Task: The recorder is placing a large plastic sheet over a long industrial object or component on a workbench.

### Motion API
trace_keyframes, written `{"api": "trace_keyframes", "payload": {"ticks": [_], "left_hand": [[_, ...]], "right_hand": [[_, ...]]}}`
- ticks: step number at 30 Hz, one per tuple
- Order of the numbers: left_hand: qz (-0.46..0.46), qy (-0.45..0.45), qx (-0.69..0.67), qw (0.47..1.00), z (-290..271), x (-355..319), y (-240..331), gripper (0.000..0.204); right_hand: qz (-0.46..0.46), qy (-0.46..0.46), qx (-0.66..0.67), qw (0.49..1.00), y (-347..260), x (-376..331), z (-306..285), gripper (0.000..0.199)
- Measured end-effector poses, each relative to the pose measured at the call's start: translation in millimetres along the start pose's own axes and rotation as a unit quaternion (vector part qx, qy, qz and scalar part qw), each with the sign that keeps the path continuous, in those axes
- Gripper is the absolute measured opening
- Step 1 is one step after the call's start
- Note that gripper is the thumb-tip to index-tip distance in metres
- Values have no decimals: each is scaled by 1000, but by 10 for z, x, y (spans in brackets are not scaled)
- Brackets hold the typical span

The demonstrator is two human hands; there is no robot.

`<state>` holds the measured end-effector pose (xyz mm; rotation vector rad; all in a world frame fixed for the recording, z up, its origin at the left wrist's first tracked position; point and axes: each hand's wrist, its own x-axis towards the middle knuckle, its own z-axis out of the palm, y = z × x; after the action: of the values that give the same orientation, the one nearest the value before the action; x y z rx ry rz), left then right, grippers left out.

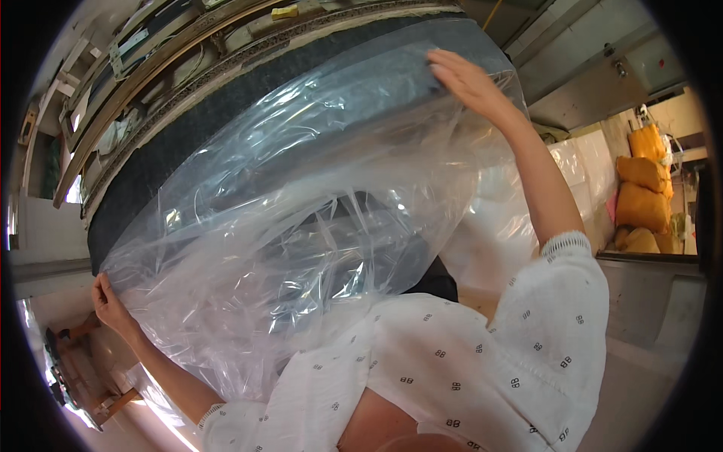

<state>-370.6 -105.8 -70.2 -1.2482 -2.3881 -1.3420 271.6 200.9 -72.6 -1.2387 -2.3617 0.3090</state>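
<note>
A large sheet of clear plastic film (pixel 301 120) lies wrinkled across a long dark padded surface (pixel 226 109) and hangs down over its near side toward my body. At the far left end, my left hand (pixel 113 305) is closed on the edge of the film, thumb and fingers pinched together. My right hand (pixel 468 84) rests on the film near the far right end, fingers stretched out and flat, holding nothing. A dark shape shows dimly through the film's folds; I cannot make out what it is.
Wooden rails and metal parts (pixel 143 60) run along the far side behind the padded surface. A small yellow block (pixel 285 13) sits among them. Stuffed orange-yellow bundles (pixel 644 188) are stacked at the right. A wooden stand (pixel 83 346) is at the lower left.
</note>
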Motion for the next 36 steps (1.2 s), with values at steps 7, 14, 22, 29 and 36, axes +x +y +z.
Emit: {"api": "trace_keyframes", "payload": {"ticks": [7,14,22,29,36], "left_hand": [[-56,121,96,987,-746,27,-341,27],[-42,110,72,990,-1393,-318,-221,26],[-102,105,98,984,-1497,-1217,-455,16],[-166,325,-179,914,-899,-645,334,32],[-86,171,-114,975,73,832,-349,23]], "right_hand": [[-42,-5,-142,989,-550,250,679,56],[-124,64,-130,982,-505,509,747,44],[-5,105,-17,994,-225,1084,619,36],[-11,168,370,913,-50,1544,330,2],[208,338,-35,917,383,1816,685,17]]}}
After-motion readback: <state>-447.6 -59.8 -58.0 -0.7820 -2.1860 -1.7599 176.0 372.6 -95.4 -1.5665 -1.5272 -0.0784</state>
